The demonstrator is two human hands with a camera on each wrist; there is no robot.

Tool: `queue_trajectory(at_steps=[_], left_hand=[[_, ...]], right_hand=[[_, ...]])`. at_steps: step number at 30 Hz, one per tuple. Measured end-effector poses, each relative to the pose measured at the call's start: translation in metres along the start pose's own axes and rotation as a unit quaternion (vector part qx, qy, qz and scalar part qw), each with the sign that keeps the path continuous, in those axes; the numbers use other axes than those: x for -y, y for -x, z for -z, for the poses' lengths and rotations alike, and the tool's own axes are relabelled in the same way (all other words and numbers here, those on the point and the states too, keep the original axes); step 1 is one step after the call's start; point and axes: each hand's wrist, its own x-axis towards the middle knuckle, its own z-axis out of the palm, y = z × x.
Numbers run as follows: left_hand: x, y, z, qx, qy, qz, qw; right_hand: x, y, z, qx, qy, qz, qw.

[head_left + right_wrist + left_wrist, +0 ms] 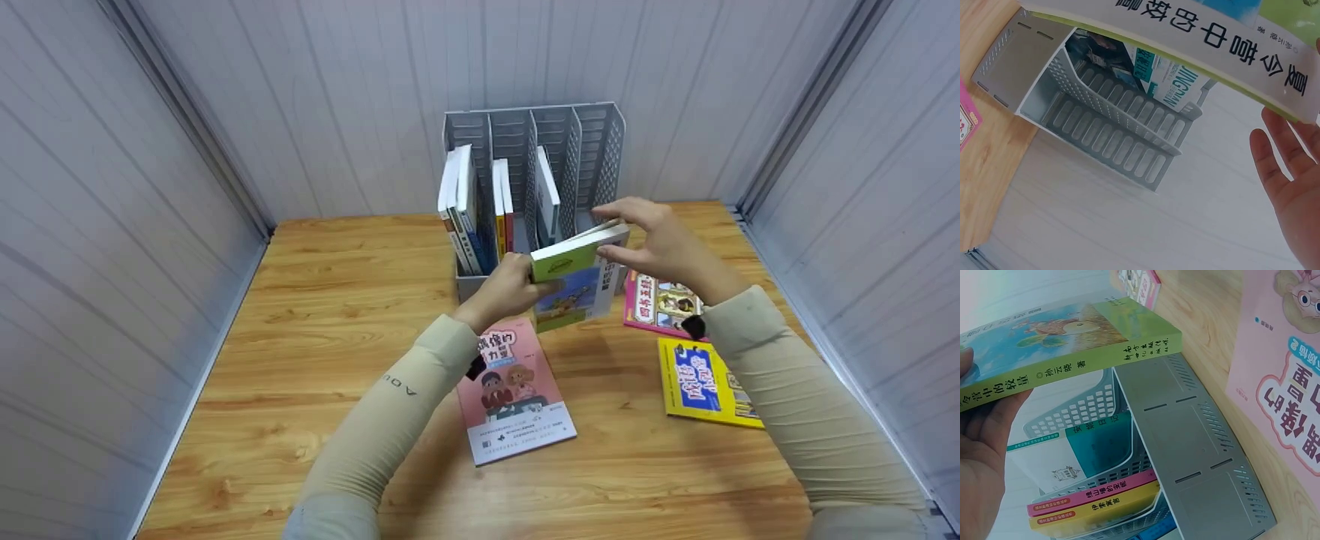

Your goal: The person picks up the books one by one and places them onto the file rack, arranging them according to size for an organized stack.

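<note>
In the head view, a green-edged book [574, 289] with a blue picture on its cover is held up in front of the grey file rack [472, 286]. My left hand [504, 291] grips it by the spine side; in the left wrist view, the left hand [982, 455] has the spine resting across its fingers. My right hand [660, 240] is at the book's other upper corner, thumb against the cover and fingers loosely extended beyond the edge. From the right wrist view, the spread fingers of the right hand [1297, 163] lie by the book's edge.
Several books stand in the rack, among them white books [459, 210] at the left and a teal-and-white book [1098, 444]. On the wooden table lie a pink book [517, 390], a yellow book [701, 382] and a magenta-edged book [660, 304]. Pale panel walls [360, 112] enclose the table.
</note>
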Motion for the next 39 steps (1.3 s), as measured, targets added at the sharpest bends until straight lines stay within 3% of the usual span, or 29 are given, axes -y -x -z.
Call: queue_trajectory(at_steps=[11,22,34,39], left_hand=[[-0.001,-0.002,0.004,-0.046,0.038,0.002,0.9982],[-0.003,-0.007,0.003,-0.129,0.062,0.000,0.9897],[-0.009,-0.018,-0.008,-0.219,0.099,-0.001,0.9708],[-0.012,-0.024,-0.018,-0.250,0.113,0.010,0.9616]], right_hand=[[-0.021,0.009,0.003,-0.075,-0.030,-0.064,0.9947],[-0.057,0.025,-0.005,-0.148,-0.079,-0.164,0.9720],[-0.098,0.047,-0.036,-0.140,-0.097,-0.255,0.9519],[-0.111,0.053,-0.055,-0.113,-0.101,-0.302,0.9412]])
